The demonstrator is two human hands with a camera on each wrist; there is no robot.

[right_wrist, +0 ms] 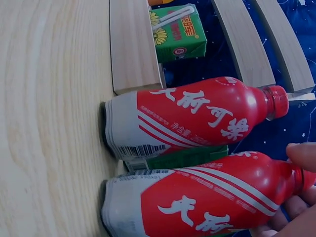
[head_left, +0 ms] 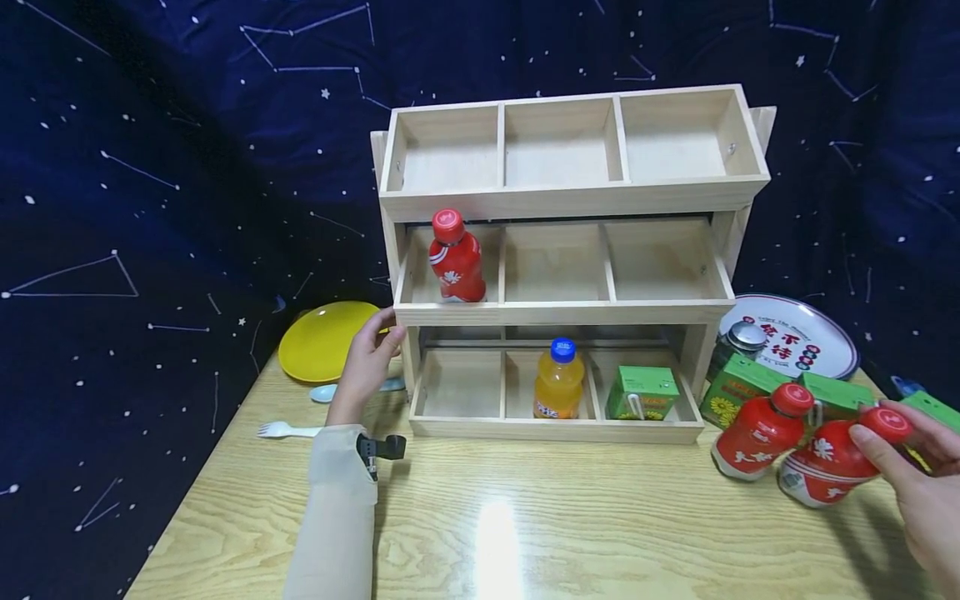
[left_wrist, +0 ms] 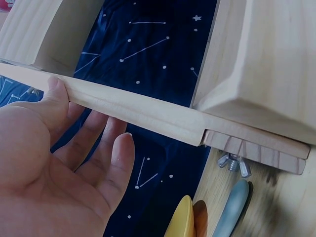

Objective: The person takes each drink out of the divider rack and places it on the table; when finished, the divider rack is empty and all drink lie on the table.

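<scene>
At the right of the head view my right hand (head_left: 918,479) pinches a red cola bottle (head_left: 832,458) around its cap and neck. In the right wrist view that bottle (right_wrist: 197,202) has its base at the tabletop, beside a second red bottle (right_wrist: 197,118). My left hand (head_left: 367,367) holds the left upright of a wooden three-tier rack (head_left: 562,312). Seen from the left wrist, the thumb lies on one side of the post (left_wrist: 138,108) and the fingers reach behind it. Another red bottle (head_left: 459,262) stands in the middle tier's left compartment.
The bottom tier holds an orange drink bottle (head_left: 558,383) and a green juice box (head_left: 642,392). More green boxes (head_left: 738,387), a glass jar (head_left: 742,340) and a white plate (head_left: 806,321) crowd the right side. Left lie a yellow plate (head_left: 318,342), blue spoon (head_left: 324,393) and white fork (head_left: 281,430).
</scene>
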